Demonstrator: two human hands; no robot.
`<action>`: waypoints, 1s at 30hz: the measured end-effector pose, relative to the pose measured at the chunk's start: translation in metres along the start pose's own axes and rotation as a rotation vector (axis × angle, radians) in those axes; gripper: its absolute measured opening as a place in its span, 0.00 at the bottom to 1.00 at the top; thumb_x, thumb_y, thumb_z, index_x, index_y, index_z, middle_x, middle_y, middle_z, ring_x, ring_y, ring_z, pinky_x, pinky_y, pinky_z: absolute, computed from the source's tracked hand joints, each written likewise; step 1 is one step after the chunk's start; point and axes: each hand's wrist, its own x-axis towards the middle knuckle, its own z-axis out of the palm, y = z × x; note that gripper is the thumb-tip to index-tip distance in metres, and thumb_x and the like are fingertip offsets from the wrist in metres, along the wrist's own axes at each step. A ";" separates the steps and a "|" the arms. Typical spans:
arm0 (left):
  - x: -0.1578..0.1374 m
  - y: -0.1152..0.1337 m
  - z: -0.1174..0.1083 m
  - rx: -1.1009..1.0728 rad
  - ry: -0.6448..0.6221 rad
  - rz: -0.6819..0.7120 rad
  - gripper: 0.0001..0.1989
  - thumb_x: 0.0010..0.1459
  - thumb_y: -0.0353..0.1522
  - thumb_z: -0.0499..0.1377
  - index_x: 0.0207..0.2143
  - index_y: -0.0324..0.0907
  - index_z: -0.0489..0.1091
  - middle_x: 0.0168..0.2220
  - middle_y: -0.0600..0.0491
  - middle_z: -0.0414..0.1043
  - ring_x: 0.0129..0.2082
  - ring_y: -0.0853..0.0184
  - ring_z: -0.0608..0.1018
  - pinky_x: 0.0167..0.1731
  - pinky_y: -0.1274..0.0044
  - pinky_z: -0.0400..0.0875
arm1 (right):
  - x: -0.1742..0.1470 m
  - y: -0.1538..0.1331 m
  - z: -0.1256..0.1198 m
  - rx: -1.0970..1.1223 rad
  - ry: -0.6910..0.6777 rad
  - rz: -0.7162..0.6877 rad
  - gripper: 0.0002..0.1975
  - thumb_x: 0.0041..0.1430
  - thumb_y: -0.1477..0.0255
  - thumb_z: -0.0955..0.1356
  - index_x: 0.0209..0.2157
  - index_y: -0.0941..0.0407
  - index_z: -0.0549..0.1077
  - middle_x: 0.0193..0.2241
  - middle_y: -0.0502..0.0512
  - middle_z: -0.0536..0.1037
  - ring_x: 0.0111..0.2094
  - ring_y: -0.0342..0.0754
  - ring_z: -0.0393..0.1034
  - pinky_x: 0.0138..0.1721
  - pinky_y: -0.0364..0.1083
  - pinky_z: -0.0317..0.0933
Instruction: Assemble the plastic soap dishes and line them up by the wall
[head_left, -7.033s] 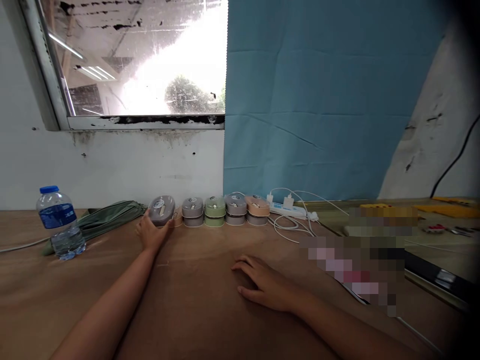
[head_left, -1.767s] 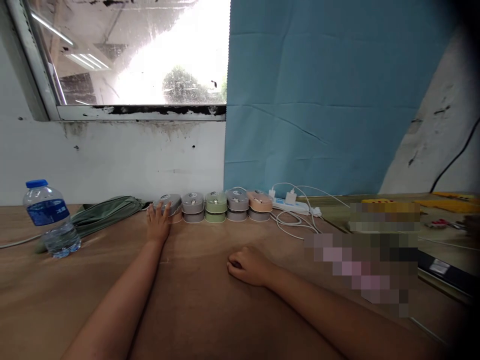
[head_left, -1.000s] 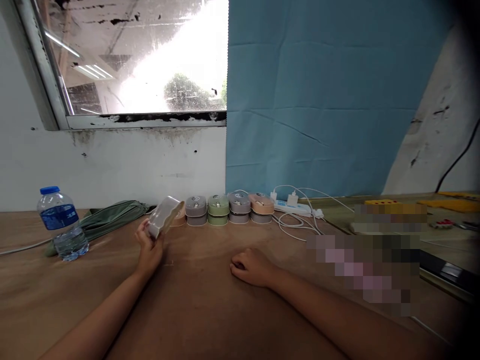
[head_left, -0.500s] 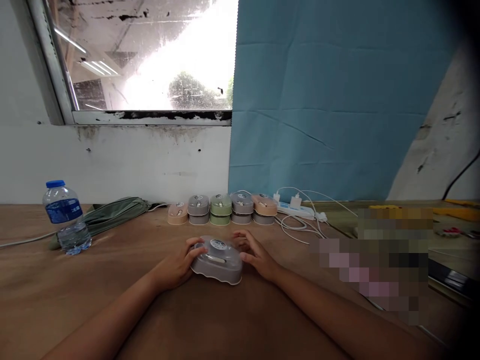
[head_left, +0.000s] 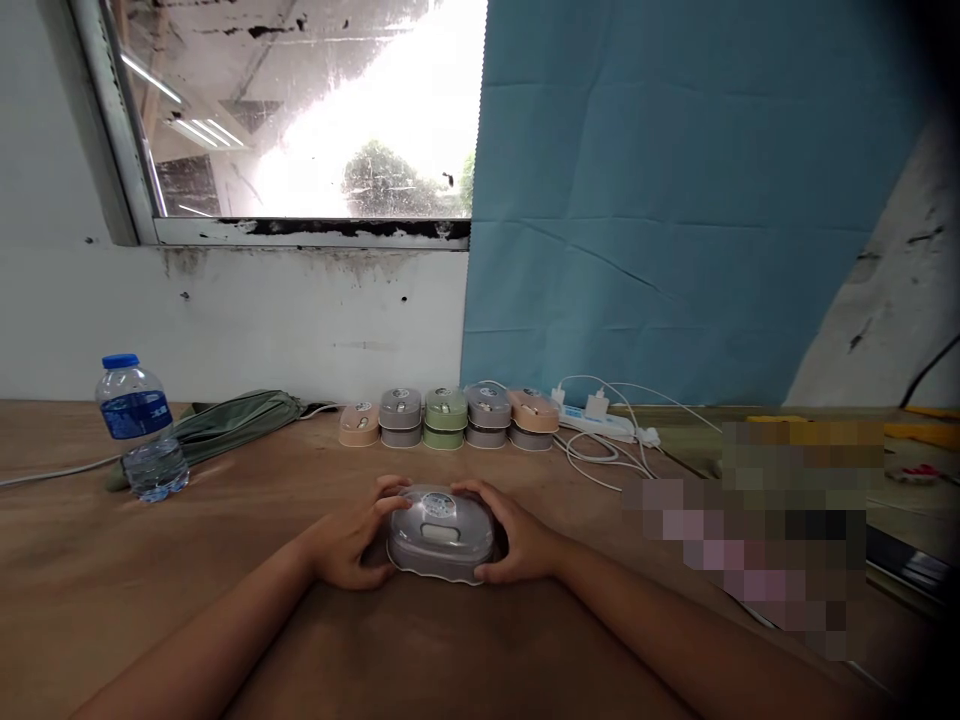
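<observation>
A grey oval box (head_left: 441,550) with a see-through domed lid stands on the brown tabletop in front of me. Its lid bears a round sticker and a pale oblong piece. My left hand (head_left: 356,535) grips the box's left side, fingers over the lid and thumb low by the front corner. From the right, my right hand (head_left: 517,535) wraps the other end, with the thumb at the front bottom edge and fingers round the back. Behind it, similar boxes line up by the wall: a single peach box (head_left: 358,425), then stacked grey, green (head_left: 444,415) and peach-topped ones.
A water bottle (head_left: 142,430) with a blue cap stands at the left, beside a folded dark green cloth (head_left: 240,425). White cables run from a power strip (head_left: 600,422) at the back right. A blurred-out patch covers part of the table's right side.
My right hand has closed onto the box's right end, and my left thumb has come round to the front. The box has turned to face me squarely and sits slightly nearer.
</observation>
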 end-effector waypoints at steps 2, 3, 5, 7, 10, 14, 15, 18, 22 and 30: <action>0.000 -0.002 0.001 -0.021 0.023 -0.005 0.37 0.45 0.30 0.59 0.53 0.44 0.42 0.56 0.41 0.44 0.57 0.54 0.53 0.49 0.65 0.62 | 0.000 0.000 0.000 -0.011 -0.006 0.000 0.44 0.36 0.64 0.73 0.54 0.57 0.52 0.52 0.62 0.60 0.52 0.56 0.55 0.52 0.51 0.51; 0.000 -0.002 0.002 -0.029 0.034 -0.020 0.37 0.45 0.30 0.59 0.53 0.44 0.41 0.56 0.40 0.44 0.57 0.54 0.53 0.50 0.65 0.61 | 0.000 0.000 -0.001 -0.007 -0.007 -0.004 0.43 0.37 0.64 0.73 0.55 0.57 0.52 0.52 0.62 0.59 0.53 0.56 0.55 0.52 0.51 0.50; 0.001 -0.003 0.003 -0.045 0.058 -0.046 0.38 0.44 0.30 0.60 0.53 0.44 0.41 0.56 0.40 0.43 0.58 0.53 0.52 0.51 0.63 0.59 | 0.000 0.001 -0.001 0.025 -0.004 -0.017 0.43 0.38 0.64 0.72 0.55 0.57 0.51 0.53 0.62 0.59 0.53 0.56 0.54 0.53 0.51 0.49; 0.002 -0.002 0.004 -0.076 0.079 -0.065 0.38 0.44 0.31 0.61 0.52 0.44 0.41 0.55 0.40 0.44 0.58 0.52 0.51 0.51 0.62 0.59 | 0.000 0.001 -0.002 0.081 -0.001 -0.029 0.44 0.39 0.62 0.72 0.56 0.57 0.50 0.53 0.62 0.59 0.54 0.55 0.53 0.53 0.51 0.48; 0.003 -0.002 0.006 -0.129 0.102 -0.102 0.38 0.44 0.32 0.62 0.52 0.44 0.41 0.54 0.40 0.44 0.59 0.51 0.48 0.50 0.62 0.60 | 0.001 0.000 -0.004 0.155 -0.012 -0.027 0.42 0.41 0.57 0.70 0.55 0.56 0.51 0.52 0.61 0.59 0.53 0.55 0.55 0.53 0.51 0.49; 0.001 -0.004 0.010 -0.220 0.104 -0.180 0.41 0.44 0.32 0.62 0.53 0.46 0.38 0.54 0.41 0.42 0.54 0.56 0.58 0.48 0.64 0.63 | 0.002 -0.005 -0.008 0.183 -0.033 0.004 0.40 0.41 0.52 0.69 0.53 0.56 0.56 0.51 0.60 0.61 0.51 0.55 0.57 0.51 0.51 0.51; 0.000 -0.004 0.010 -0.246 0.103 -0.197 0.41 0.44 0.32 0.62 0.53 0.47 0.37 0.55 0.42 0.41 0.52 0.58 0.62 0.46 0.66 0.65 | 0.002 -0.005 -0.009 0.189 -0.035 0.009 0.40 0.41 0.52 0.69 0.53 0.56 0.57 0.51 0.60 0.61 0.51 0.56 0.57 0.51 0.51 0.51; 0.000 -0.004 0.010 -0.270 0.102 -0.206 0.41 0.42 0.31 0.63 0.53 0.48 0.39 0.55 0.43 0.41 0.46 0.63 0.67 0.45 0.67 0.66 | 0.003 -0.006 -0.010 0.254 -0.053 0.014 0.38 0.43 0.53 0.68 0.53 0.56 0.57 0.51 0.59 0.61 0.51 0.55 0.56 0.51 0.50 0.51; 0.001 -0.002 0.010 -0.253 0.102 -0.194 0.42 0.41 0.31 0.64 0.53 0.47 0.39 0.54 0.43 0.43 0.50 0.60 0.64 0.45 0.68 0.66 | 0.004 -0.001 -0.007 0.378 -0.023 0.036 0.36 0.44 0.55 0.69 0.52 0.54 0.55 0.51 0.59 0.61 0.52 0.54 0.56 0.51 0.50 0.50; 0.005 0.006 0.003 -0.073 0.040 -0.092 0.37 0.51 0.35 0.59 0.57 0.43 0.41 0.60 0.39 0.36 0.60 0.54 0.49 0.49 0.65 0.62 | 0.014 0.017 -0.001 0.649 0.431 0.242 0.31 0.44 0.45 0.63 0.43 0.52 0.60 0.39 0.57 0.72 0.45 0.54 0.65 0.49 0.53 0.54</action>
